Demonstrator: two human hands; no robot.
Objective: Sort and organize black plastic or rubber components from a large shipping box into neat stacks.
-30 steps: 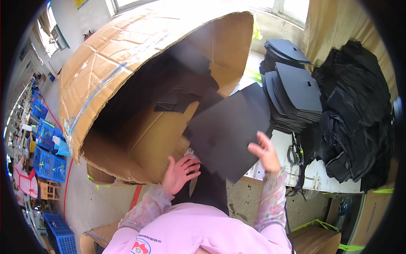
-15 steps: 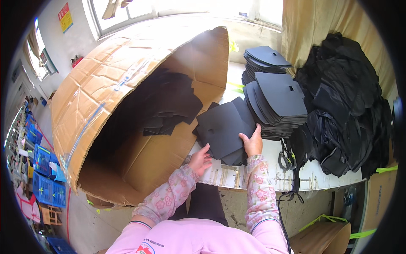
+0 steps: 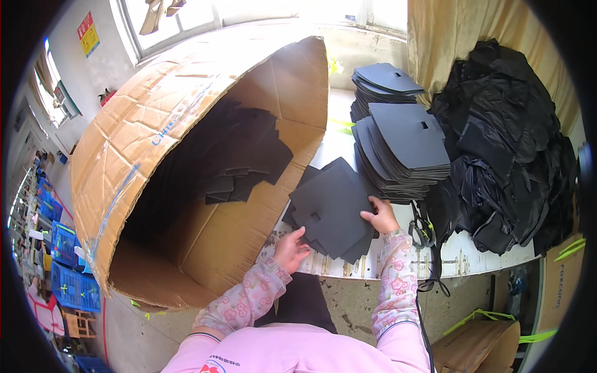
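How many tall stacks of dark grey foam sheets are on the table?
2: a rear stack near the window and a nearer stack right of the right hand. Others may be hidden.

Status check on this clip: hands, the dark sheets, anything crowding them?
Left hand and right hand both flat on small pile of dark grey foam sheets on white table. Big open cardboard box close left; taller stacks of foam sheets right.

Black foam sheets (image 3: 333,208), seemingly several, flat on table.
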